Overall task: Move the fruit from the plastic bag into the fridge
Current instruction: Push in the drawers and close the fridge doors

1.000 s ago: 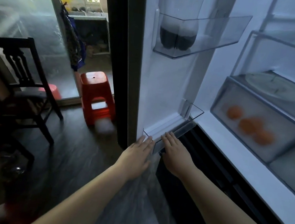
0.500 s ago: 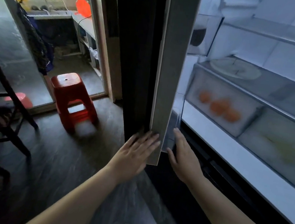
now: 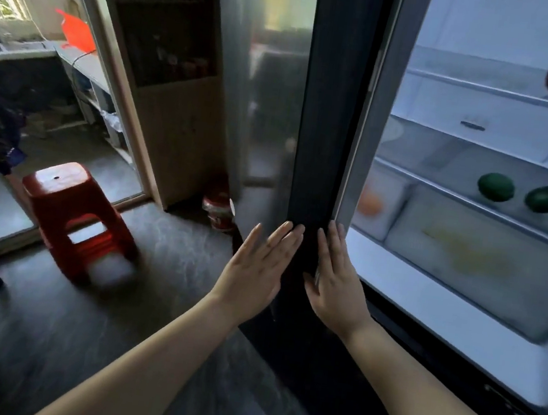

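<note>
Both bare arms reach forward and up from the lower edge of the view and draw toward each other. The left forearm (image 3: 150, 357) slants up to the right; the right forearm (image 3: 415, 390) slants up to the left. The left hand (image 3: 257, 274) shows its back, fingers straight and pointing up, the little finger slightly spread from the rest. The right hand (image 3: 337, 287) also shows its back, fingers straight and close together, its thumb (image 3: 308, 280) sticking out toward the left hand. The hands are level, just beside each other and apart. Neither holds anything.
</note>
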